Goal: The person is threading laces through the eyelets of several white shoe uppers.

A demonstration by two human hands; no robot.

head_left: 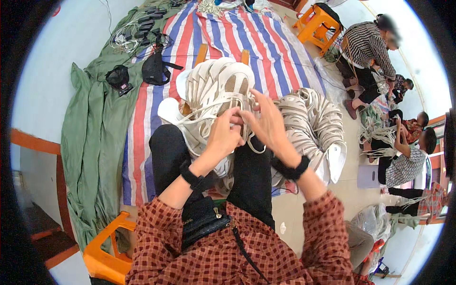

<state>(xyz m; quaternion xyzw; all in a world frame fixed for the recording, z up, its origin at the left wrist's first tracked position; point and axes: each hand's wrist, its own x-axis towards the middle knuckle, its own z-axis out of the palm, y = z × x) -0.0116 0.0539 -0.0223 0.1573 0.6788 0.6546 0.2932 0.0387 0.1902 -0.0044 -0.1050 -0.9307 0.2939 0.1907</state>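
A stack of off-white shoe uppers (pixel 202 85) with beige mesh panels lies over my knees. The nearest shoe upper (pixel 233 85) has pale shoelaces (pixel 216 105) across its throat, with loose loops to the left and below. My left hand (pixel 222 132) is over this upper, its fingers curled together at the laces; their tips are partly hidden. My right hand (pixel 268 124) is just to the right, thumb and fingers apart, close to the left fingertips and the upper's edge. Nothing shows plainly in its grasp.
A larger pile of shoe uppers (pixel 311 128) lies to my right. Striped sheeting (pixel 183 40) covers the floor ahead, with a black bag (pixel 154 69) on it. An orange stool (pixel 111 249) stands behind my left side. Several people sit along the right, one in a striped top (pixel 368 45).
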